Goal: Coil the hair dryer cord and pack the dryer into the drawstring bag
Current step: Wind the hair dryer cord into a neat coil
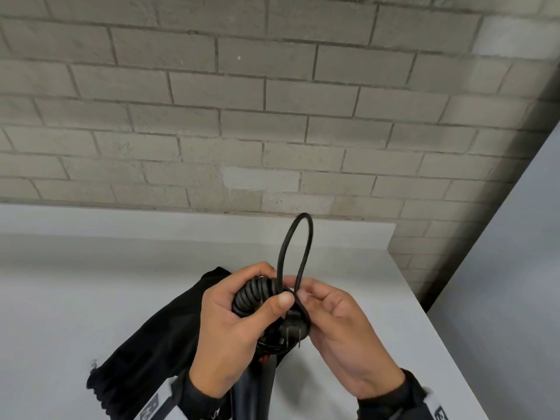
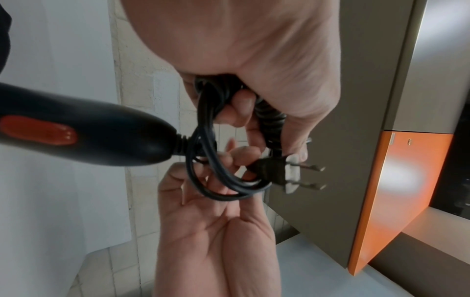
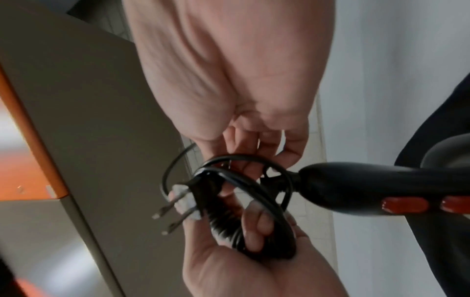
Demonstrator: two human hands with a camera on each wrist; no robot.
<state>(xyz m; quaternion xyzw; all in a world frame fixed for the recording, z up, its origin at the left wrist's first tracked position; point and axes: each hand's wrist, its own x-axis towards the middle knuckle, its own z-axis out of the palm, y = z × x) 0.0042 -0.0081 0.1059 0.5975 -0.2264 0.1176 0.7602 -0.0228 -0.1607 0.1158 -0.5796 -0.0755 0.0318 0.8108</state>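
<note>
Hair dryer cord (image 1: 263, 294), black, bundled and held in both hands above the white tabletop (image 1: 91, 283).

Left hand (image 1: 233, 331): fingers curled round the wound coils, thumb pressed on top. Right hand (image 1: 339, 328): fingers half closed, pinching the cord beside the plug (image 1: 291, 330) (two prongs pointing to 6 o'clock); one loop stands up toward 12 o'clock. Dryer handle (image 2: 84, 132) with orange switch hangs below the bundle. Black drawstring bag (image 1: 151, 344) lies on the tabletop at 8 o'clock of the hands.
</note>
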